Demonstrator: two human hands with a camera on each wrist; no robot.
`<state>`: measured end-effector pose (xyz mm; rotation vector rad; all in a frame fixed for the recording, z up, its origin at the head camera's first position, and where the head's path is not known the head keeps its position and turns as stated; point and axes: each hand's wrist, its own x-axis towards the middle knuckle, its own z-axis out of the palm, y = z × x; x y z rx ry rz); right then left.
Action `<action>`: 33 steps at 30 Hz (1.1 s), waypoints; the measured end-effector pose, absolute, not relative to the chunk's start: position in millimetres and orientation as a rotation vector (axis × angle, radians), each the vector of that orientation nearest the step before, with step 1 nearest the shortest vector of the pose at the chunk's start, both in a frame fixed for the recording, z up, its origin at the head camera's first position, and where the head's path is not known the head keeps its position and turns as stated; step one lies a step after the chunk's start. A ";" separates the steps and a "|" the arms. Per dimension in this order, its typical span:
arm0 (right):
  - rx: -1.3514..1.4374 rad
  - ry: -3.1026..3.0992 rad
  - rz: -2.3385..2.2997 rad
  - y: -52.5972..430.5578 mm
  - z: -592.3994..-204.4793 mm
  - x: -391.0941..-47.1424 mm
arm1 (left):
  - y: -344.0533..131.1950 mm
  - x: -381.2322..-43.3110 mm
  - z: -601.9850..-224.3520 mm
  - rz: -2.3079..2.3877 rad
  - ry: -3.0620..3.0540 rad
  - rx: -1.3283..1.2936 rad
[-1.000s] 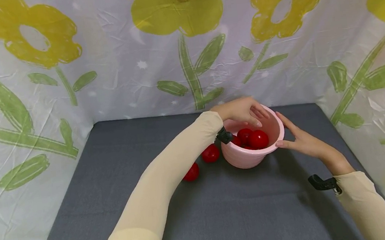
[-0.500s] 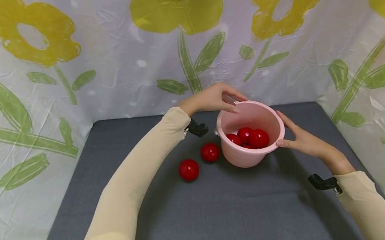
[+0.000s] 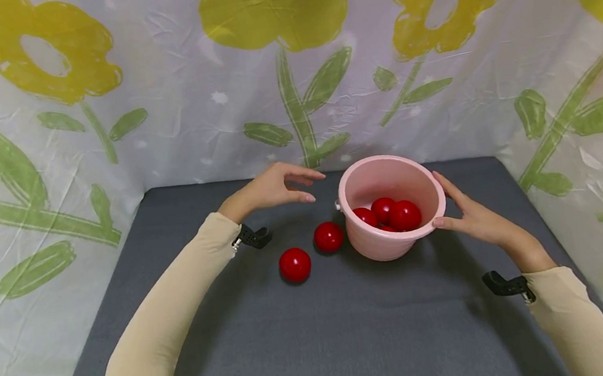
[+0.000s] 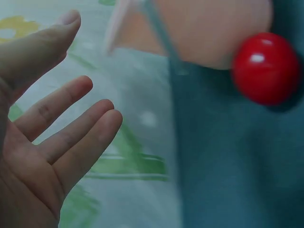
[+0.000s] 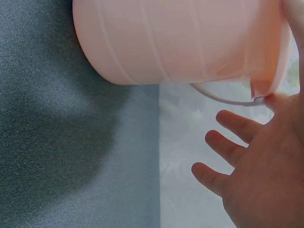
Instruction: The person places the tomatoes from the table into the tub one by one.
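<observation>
My left hand (image 3: 277, 186) hovers left of a pink bucket (image 3: 386, 246), its fingers extended and nothing in its grasp. The left wrist view shows its spread fingers (image 4: 85, 147) with a gap from the bucket. On the right side of the bucket, my right hand (image 3: 472, 218) holds the rim between thumb and index finger. Its other fingers (image 5: 223, 147) stay off the bucket wall in the right wrist view. Several glossy red balls (image 3: 405, 216) lie inside the bucket. Two more sit on the cloth: one ball (image 3: 329, 237) beside the bucket, another ball (image 3: 295, 265) farther left and nearer me.
A dark grey cloth (image 3: 342, 344) covers the table. Behind and on both sides hangs a pale curtain (image 3: 182, 121) printed with yellow flowers. The bucket's thin handle (image 5: 228, 100) hangs down its far side in the right wrist view.
My left hand has come out from over the bucket and moved left, uncovering the two balls on the cloth. The right hand and the bucket have stayed in place.
</observation>
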<state>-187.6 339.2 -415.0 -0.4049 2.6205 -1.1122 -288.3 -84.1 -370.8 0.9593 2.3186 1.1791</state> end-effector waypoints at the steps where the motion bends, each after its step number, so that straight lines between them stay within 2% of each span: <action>1: -0.408 2.620 -1.116 339.2 -415.4 -187.6 | -86.6 -284.6 -379.1 1.182 2.313 0.956; 8: -0.437 2.606 -1.141 337.3 -416.6 -186.5 | -104.3 -252.3 -434.5 1.234 2.293 0.921; 15: -0.431 2.614 -1.149 338.1 -414.7 -185.5 | -118.1 -228.3 -471.2 1.153 2.328 0.955; 33: -0.430 2.620 -1.144 339.7 -417.2 -185.6 | -129.4 -209.4 -502.2 1.121 2.419 1.012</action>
